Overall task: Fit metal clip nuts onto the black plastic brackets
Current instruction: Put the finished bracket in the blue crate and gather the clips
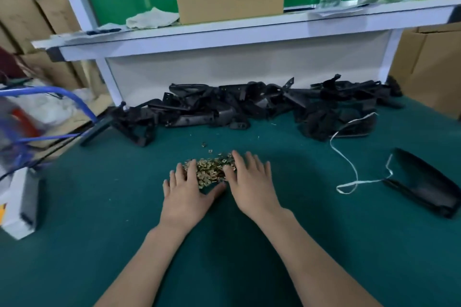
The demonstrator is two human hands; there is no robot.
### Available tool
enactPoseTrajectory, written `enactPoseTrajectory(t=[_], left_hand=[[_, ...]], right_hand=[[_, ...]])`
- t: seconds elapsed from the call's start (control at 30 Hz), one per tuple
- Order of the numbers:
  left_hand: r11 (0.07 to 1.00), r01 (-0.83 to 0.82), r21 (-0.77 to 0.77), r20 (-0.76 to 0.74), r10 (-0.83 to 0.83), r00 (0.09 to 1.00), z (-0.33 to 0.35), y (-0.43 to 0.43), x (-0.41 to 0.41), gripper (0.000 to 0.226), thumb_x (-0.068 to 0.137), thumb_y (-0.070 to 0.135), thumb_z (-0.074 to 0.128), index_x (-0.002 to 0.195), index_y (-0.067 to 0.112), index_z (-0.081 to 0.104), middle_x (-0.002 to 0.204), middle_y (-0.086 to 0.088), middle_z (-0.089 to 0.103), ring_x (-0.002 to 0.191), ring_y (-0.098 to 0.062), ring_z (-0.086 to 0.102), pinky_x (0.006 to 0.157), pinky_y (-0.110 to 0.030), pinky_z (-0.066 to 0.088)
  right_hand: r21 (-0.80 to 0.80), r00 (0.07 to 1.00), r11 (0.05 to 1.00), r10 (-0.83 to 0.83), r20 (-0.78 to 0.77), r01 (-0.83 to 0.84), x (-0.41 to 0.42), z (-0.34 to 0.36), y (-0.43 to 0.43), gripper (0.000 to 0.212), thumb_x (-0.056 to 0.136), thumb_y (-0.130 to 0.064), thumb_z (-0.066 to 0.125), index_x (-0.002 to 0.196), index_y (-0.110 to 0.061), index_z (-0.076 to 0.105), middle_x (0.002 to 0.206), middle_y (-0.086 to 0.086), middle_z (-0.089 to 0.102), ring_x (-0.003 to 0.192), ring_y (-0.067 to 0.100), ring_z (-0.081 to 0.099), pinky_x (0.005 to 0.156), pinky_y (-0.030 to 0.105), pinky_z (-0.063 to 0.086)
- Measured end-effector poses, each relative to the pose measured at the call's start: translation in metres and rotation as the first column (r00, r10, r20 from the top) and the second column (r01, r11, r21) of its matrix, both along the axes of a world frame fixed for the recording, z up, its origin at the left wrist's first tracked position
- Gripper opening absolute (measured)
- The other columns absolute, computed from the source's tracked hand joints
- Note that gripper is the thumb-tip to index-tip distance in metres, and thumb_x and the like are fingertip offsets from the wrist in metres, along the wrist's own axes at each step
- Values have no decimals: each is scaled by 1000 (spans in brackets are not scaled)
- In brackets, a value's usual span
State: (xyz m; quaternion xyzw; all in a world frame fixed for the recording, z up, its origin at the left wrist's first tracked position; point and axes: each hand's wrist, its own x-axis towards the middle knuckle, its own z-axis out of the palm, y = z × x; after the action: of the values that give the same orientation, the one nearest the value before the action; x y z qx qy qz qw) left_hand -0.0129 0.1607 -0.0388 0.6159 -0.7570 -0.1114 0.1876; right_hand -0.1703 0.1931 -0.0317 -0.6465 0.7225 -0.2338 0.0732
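Resting flat on the green table (pixel 99 207), the left hand (pixel 185 190) and right hand (pixel 249 183) lay with fingers straight and spread, gripping nothing, each touching one side of the small heap of metal clip nuts (pixel 212 169) near the table's middle. The black plastic brackets (pixel 249 104) were piled along the far edge beneath a white shelf (pixel 249 30). A separate black part (pixel 424 182) lay near the right edge.

factory assembly bench | green mat (pixel 99 244) | black plastic brackets (pixel 249 107) heaped at far edge | stacked cardboard cartons (pixel 429 57)
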Motion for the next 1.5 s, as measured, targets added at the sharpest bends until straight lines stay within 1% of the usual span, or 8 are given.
enactPoseTrajectory(t=[0.17, 0.33, 0.5, 0.73, 0.9, 1.1, 1.3, 1.5], left_hand=[[991, 130, -35, 15, -130, 991, 0, -32, -9, 86, 86, 70, 45, 155, 24, 23, 161, -3, 26, 150, -22, 15, 123, -42, 14], [971, 230, -63, 46, -228, 973, 3, -57, -16, 60, 91, 42, 56, 147, 25, 40, 148, 5, 42, 137, -22, 36, 118, -40, 24], [961, 250, -117, 61, -244, 968, 1, -57, -16, 51, 92, 45, 56, 139, 25, 48, 137, 7, 49, 127, -21, 42, 104, -42, 40], [939, 312, -143, 98, -300, 949, 8, -59, -15, 54, 88, 53, 45, 130, 21, 56, 124, 4, 54, 112, -23, 46, 98, -43, 43], [923, 335, -190, 72, -328, 942, 8, -64, -14, 48, 89, 54, 47, 121, 22, 61, 113, 6, 56, 106, -22, 50, 92, -46, 46], [921, 326, -213, 31, -327, 944, 7, -66, -16, 37, 91, 56, 44, 110, 30, 62, 108, 13, 54, 108, -17, 50, 95, -42, 45], [910, 310, -275, -24, -329, 944, 6, -67, -18, 21, 94, 51, 49, 99, 32, 56, 99, 18, 53, 97, -11, 51, 87, -34, 47], [892, 313, -326, -46, -345, 937, 7, -67, -18, 24, 95, 49, 47, 96, 30, 61, 93, 16, 59, 89, -9, 55, 77, -29, 48]], right_hand=[[14, 988, 999, 31, 150, -34, 2, -1, -40, 56, 106, -50, 22, 155, -23, 30, 157, 7, 38, 146, 24, 32, 123, 47, 11], [-25, 945, 990, 140, 295, -139, 9, 0, -60, 47, 106, -48, 31, 146, -26, 43, 145, -1, 52, 132, 21, 47, 109, 37, 39], [-80, 905, 990, 136, 404, -113, 4, -2, -62, 40, 106, -46, 34, 141, -31, 46, 140, -7, 54, 125, 14, 50, 101, 29, 40], [-123, 876, 989, 136, 462, -88, 2, -4, -63, 32, 106, -40, 37, 134, -37, 52, 132, -16, 54, 118, 3, 51, 94, 20, 40], [-151, 858, 986, 132, 496, -65, -1, -8, -71, 30, 105, -39, 39, 132, -40, 53, 126, -21, 54, 115, -1, 51, 96, 24, 45], [-218, 928, 975, 42, 370, 43, -20, 8, -108, 34, 104, -29, 42, 138, -33, 49, 136, -8, 50, 124, 12, 42, 104, 35, 40], [-300, 981, 936, -160, 108, 185, -39, 22, -158, 46, 102, -24, 48, 147, -21, 42, 144, 9, 49, 131, 30, 43, 108, 44, 37], [-187, 988, 970, -156, 14, 156, -37, 14, -199, 59, 104, -31, 46, 157, -15, 23, 136, 12, 57, 141, 31, 39, 122, 49, 19]])
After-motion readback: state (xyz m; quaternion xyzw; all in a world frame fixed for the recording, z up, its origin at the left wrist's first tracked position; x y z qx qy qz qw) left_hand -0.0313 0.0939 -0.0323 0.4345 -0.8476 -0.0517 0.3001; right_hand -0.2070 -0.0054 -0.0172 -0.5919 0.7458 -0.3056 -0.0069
